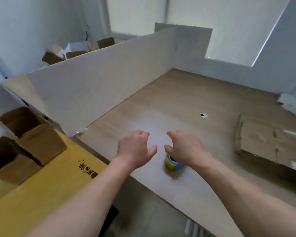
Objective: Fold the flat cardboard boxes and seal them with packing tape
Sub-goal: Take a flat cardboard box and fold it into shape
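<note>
At the near edge of the desk (pixel 161 100), the fingers of the left hand (pixel 135 147) and of the right hand (pixel 186 147) are loosely curled and point down. They hold nothing, as far as I can see. The two hands hang side by side with a small gap between the thumbs.

Just under the heel of the right hand is the tape roll (pixel 173 164), yellow-green with a blue ring. It sits on the desk on the near side of the fingers. I cannot tell if the palm touches it, and the roll is too blurred to say how it lies.

The flat cardboard boxes (pixel 263 142) lie in a low stack to the right, well apart from both hands. The stack's left edge runs from near to far. The right hand is clearly the nearer one, so I think a reach to the right with this hand would bring the next flat box.

Further out on the left, folded boxes (pixel 41 142) stand in a yellow carton (pixel 50 182), and a white partition (pixel 101 86) closes the far left side of the desk.
</note>
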